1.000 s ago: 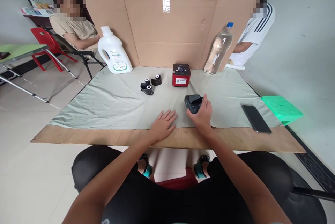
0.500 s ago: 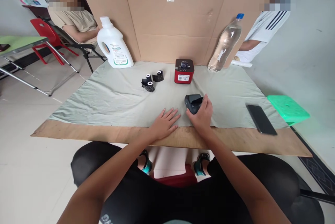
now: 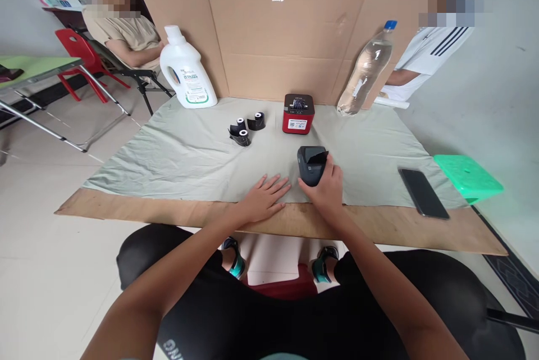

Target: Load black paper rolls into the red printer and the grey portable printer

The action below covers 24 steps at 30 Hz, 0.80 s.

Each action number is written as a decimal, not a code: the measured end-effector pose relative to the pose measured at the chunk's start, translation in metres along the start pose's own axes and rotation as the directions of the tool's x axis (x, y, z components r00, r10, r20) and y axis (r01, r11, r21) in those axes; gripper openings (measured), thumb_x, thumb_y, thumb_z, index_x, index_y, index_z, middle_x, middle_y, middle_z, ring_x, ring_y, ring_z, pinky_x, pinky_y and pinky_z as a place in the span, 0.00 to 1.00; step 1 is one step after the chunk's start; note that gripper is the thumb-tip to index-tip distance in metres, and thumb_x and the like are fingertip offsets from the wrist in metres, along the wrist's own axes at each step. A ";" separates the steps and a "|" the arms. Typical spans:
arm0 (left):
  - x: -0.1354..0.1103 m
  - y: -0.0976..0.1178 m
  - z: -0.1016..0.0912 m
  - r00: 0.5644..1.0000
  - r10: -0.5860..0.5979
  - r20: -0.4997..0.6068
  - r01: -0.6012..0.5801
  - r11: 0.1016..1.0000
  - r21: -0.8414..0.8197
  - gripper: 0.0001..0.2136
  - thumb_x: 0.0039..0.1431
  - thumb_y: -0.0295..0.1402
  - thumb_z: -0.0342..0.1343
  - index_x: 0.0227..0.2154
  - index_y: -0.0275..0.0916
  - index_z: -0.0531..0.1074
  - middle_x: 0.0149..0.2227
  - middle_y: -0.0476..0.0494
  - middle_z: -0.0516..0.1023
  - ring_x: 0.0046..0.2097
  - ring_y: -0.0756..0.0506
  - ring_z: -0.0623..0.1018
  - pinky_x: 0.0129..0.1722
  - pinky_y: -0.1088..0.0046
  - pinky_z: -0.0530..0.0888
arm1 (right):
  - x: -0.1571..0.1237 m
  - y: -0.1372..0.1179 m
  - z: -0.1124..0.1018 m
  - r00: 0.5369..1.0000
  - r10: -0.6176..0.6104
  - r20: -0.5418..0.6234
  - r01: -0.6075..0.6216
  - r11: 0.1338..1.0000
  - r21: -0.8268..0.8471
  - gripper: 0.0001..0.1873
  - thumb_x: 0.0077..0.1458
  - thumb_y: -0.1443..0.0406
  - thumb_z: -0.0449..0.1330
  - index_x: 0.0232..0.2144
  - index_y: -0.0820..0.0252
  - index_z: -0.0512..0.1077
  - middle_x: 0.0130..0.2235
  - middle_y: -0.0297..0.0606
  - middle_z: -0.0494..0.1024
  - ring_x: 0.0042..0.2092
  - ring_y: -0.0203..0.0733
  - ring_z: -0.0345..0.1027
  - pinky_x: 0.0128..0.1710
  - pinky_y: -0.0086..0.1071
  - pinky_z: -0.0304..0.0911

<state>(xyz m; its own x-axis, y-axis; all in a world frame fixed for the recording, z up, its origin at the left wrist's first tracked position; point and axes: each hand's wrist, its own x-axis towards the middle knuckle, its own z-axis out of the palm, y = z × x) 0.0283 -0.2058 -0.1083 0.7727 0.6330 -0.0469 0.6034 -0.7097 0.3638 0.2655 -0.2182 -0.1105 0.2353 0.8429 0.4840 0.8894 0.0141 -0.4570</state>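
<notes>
We find the right hand [image 3: 327,188] at centre right of the frame, gripping a dark device [image 3: 309,173] by its right side and near edge, the thumb at the lower front and the fingers along the far right corner. We see the device just right of the middle of the frame, its upper face bearing a black flap [image 3: 319,156] that slants up toward the fingers. We cannot tell whether its base touches the cloth beneath.

We record the left hand [image 3: 265,200] open, palm down and fingers spread, gripping nothing; it lies across the near edge of the grey-green cloth [image 3: 177,152], left of the device and apart from it. Below, we note the bare wooden border of the tabletop [image 3: 168,206].

Beyond the hands, left of centre, we count three small black rolls [image 3: 243,138] with white cores, grouped close together. We observe a red and black box [image 3: 298,118] behind the device, with a white label on its front. We place a white jug [image 3: 188,76] at upper left and a leaning clear bottle [image 3: 367,68] with a blue cap at upper right, both before an upright cardboard panel [image 3: 278,34]. We log a dark phone [image 3: 423,192] lying flat at right.
</notes>
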 end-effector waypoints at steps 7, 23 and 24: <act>-0.001 -0.004 -0.009 1.000 -0.021 0.011 0.022 0.987 -0.160 0.31 0.73 0.49 0.47 0.75 0.50 0.53 0.78 0.47 0.50 0.79 0.38 0.48 0.78 0.48 0.40 | -0.013 -0.012 0.013 0.999 -0.011 0.033 0.012 1.000 -0.019 0.53 0.56 0.45 0.65 0.71 0.68 0.52 0.53 0.58 0.69 0.56 0.66 0.64 0.57 0.61 0.64; 0.035 0.009 -0.016 0.962 -0.101 -0.252 -0.094 0.746 -0.659 0.08 0.66 0.41 0.55 0.44 0.45 0.73 0.64 0.40 0.76 0.76 0.35 0.60 0.73 0.50 0.62 | -0.027 0.001 0.008 0.992 0.049 0.113 -0.053 0.998 0.038 0.62 0.52 0.38 0.66 0.72 0.71 0.48 0.58 0.64 0.64 0.61 0.72 0.60 0.61 0.65 0.59; 0.035 0.008 -0.015 0.966 -0.106 -0.238 -0.076 0.758 -0.648 0.08 0.66 0.41 0.54 0.43 0.45 0.73 0.64 0.40 0.76 0.75 0.34 0.61 0.73 0.50 0.62 | -0.027 0.001 0.008 0.992 0.057 0.117 -0.062 0.997 0.045 0.61 0.51 0.39 0.67 0.72 0.71 0.49 0.58 0.63 0.64 0.61 0.71 0.60 0.61 0.65 0.60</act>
<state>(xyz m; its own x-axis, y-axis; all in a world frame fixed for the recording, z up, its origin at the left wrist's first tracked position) 0.0569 -0.1851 -0.0932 0.6353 0.7599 0.1374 0.2703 -0.3855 0.8822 0.2566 -0.2365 -0.1297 0.2382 0.8993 0.3669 0.8546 -0.0146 -0.5191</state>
